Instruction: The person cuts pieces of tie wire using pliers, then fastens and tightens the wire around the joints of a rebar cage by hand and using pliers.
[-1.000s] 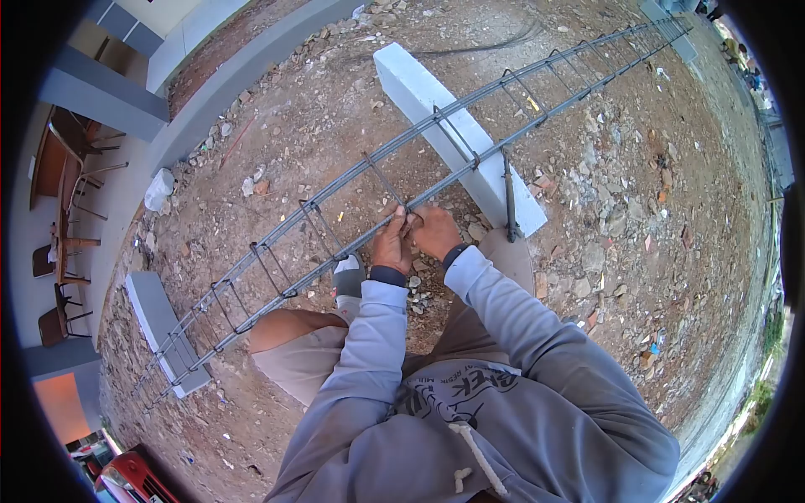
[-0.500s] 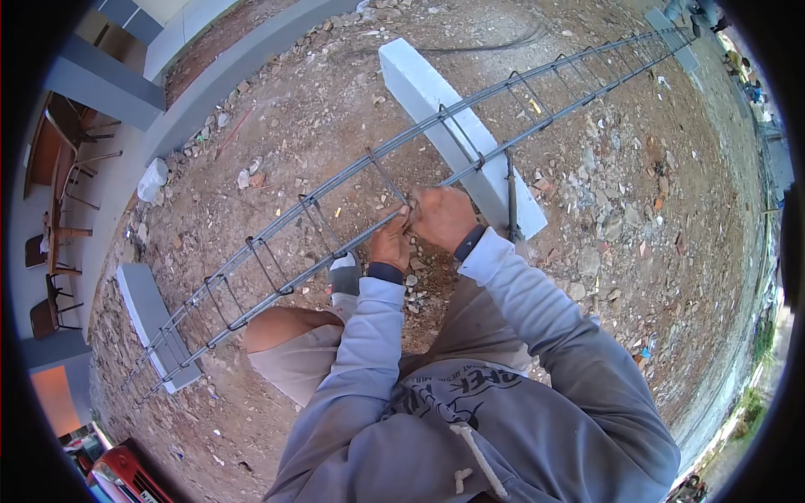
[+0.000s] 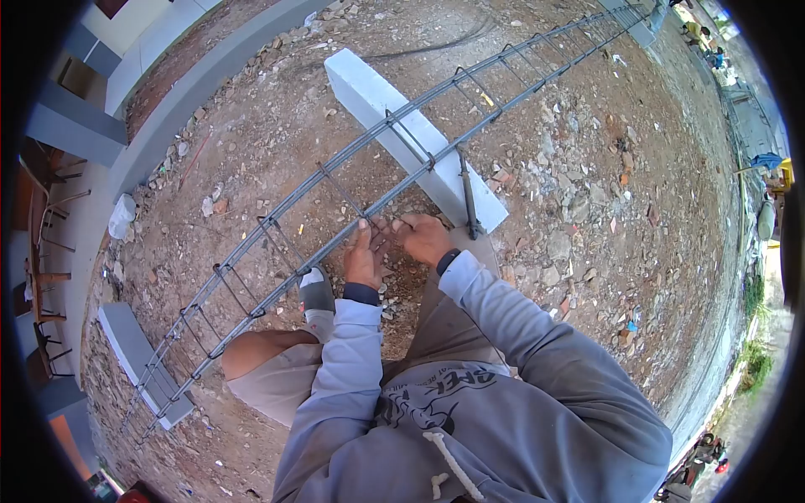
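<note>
A long rebar cage (image 3: pixel 293 192) of parallel bars and bent stirrups runs diagonally across the view, resting on pale blocks. My left hand (image 3: pixel 365 254) is at the near bar by a stirrup joint, thumb up and fingers apart. Just right of it, below the bar, my right hand (image 3: pixel 425 238) has its fingers curled together; whatever they hold is too small to make out. A dark metal rod (image 3: pixel 467 194) leans against the long white block (image 3: pixel 411 134), right of my hands.
Rubble covers the brown ground (image 3: pixel 579 293). A second block (image 3: pixel 144 362) supports the cage's lower left end. Chairs and a table (image 3: pixel 38 243) stand on a porch at left. At the far upper right, part of a person (image 3: pixel 660 15) shows beside the cage.
The whole view has shifted, moving the cage and blocks leftward in it. My right hand has come off the bar, lower and apart from the joint, and my left fingers have spread.
</note>
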`<state>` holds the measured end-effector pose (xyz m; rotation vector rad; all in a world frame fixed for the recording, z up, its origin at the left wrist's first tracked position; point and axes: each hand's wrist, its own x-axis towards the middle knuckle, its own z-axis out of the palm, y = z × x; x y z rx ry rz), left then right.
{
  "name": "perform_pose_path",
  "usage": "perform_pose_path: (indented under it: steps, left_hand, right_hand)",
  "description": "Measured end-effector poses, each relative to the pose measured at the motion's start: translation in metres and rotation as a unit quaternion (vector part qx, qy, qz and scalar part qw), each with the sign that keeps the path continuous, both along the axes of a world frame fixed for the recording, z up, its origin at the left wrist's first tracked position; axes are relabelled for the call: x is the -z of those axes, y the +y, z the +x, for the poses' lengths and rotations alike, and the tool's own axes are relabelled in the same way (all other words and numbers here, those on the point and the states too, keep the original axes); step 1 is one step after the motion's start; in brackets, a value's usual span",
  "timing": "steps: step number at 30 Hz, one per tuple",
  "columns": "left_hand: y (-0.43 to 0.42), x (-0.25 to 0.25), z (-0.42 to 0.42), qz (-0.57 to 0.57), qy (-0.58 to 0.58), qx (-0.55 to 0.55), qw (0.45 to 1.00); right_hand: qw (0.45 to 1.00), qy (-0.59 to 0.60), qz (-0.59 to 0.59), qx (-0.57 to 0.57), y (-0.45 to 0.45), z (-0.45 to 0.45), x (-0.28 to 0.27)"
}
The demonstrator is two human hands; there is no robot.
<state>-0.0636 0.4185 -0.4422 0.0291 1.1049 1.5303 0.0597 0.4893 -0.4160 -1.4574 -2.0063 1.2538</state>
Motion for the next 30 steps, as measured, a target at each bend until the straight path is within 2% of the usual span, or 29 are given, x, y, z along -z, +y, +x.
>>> perform_pose_path:
  steps: [1,3,5,8,11,15,16,19,21,23,24,27,28,29,30]
  left_hand:
    - [-0.001,-0.001,-0.001,0.016,-0.012,-0.001,1.000]
    - [-0.004,0.004,-0.002,0.039,-0.046,0.004,0.998]
    - [-0.003,0.012,-0.003,0.057,-0.069,0.005,0.996]
    - [-0.002,0.019,-0.004,0.049,-0.072,0.004,0.996]
    - [-0.002,0.025,-0.011,0.046,-0.073,0.010,0.996]
    - [-0.001,0.018,-0.018,0.000,-0.040,0.026,0.999]
    - [-0.001,0.015,-0.017,-0.002,-0.036,0.024,0.999]
    - [-0.005,0.006,-0.010,-0.018,-0.033,0.012,0.999]
    - [-0.002,-0.001,-0.006,-0.018,-0.040,0.005,0.999]
    - [-0.006,-0.003,-0.003,-0.015,-0.056,-0.012,0.998]
    - [-0.008,-0.001,-0.003,-0.015,-0.068,-0.009,0.998]
    - [-0.006,0.010,-0.009,-0.010,-0.089,0.000,0.996]
    - [-0.005,0.015,-0.011,-0.007,-0.089,0.002,0.996]
    - [-0.004,0.017,-0.011,-0.005,-0.089,0.004,0.996]
    - [-0.003,0.017,-0.013,-0.009,-0.079,0.010,0.997]
  right_hand:
    - [0.985,-0.055,0.163,-0.004,0.009,0.012,-0.001]
    - [0.958,-0.084,0.235,0.143,0.026,0.035,-0.012]
    - [0.929,-0.204,0.267,0.153,0.044,0.058,-0.013]
    - [0.930,-0.296,0.158,0.152,0.047,0.070,0.006]
    - [0.927,-0.323,0.154,0.115,0.052,0.072,0.013]
    - [0.959,-0.189,0.114,0.179,0.074,0.085,0.034]
    - [0.951,-0.166,0.141,0.220,0.078,0.091,0.033]
    - [0.926,-0.146,0.109,0.331,0.099,0.118,0.029]
    - [0.913,-0.105,0.159,0.361,0.095,0.140,0.016]
    - [0.910,-0.027,0.226,0.346,0.089,0.162,0.010]
    - [0.914,-0.029,0.220,0.339,0.074,0.163,-0.017]
    - [0.919,0.084,0.237,0.304,0.044,0.180,-0.064]
    - [0.928,0.126,0.209,0.283,0.034,0.191,-0.075]
    - [0.934,0.185,0.092,0.291,0.019,0.194,-0.097]
    - [0.926,0.235,0.084,0.283,0.012,0.200,-0.102]
